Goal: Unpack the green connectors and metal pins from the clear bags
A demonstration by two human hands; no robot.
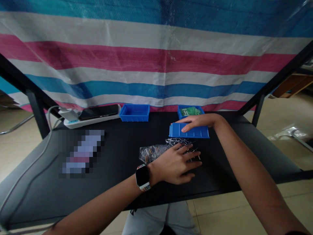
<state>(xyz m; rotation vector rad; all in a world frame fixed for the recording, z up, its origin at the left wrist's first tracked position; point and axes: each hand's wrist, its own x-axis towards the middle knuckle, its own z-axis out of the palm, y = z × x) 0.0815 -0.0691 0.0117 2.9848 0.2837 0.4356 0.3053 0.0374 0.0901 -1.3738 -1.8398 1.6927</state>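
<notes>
My right hand (199,123) grips a small blue plastic bin (190,132) from above, thumb on its near ribbed side. The bin is tipped over, and its inside is turned away from me. Just in front of it, thin silvery metal pins (178,141), like nails or rivets, lie in a loose pile on the black table (117,186). Over the pile rests my left hand (179,163), palm down with its fingers spread; it hides part of the pins. Beside its wrist lies a clear plastic bag (152,152) with small copper-coloured and pale pieces in it.
Another blue bin (134,116) stands at the back middle. Behind my right hand, a third blue bin (179,112) contains green packets (191,111). A power strip (94,121) with a black phone (99,112) on it and a cable are at back left. A blurred-out object (83,151) lies nearer.
</notes>
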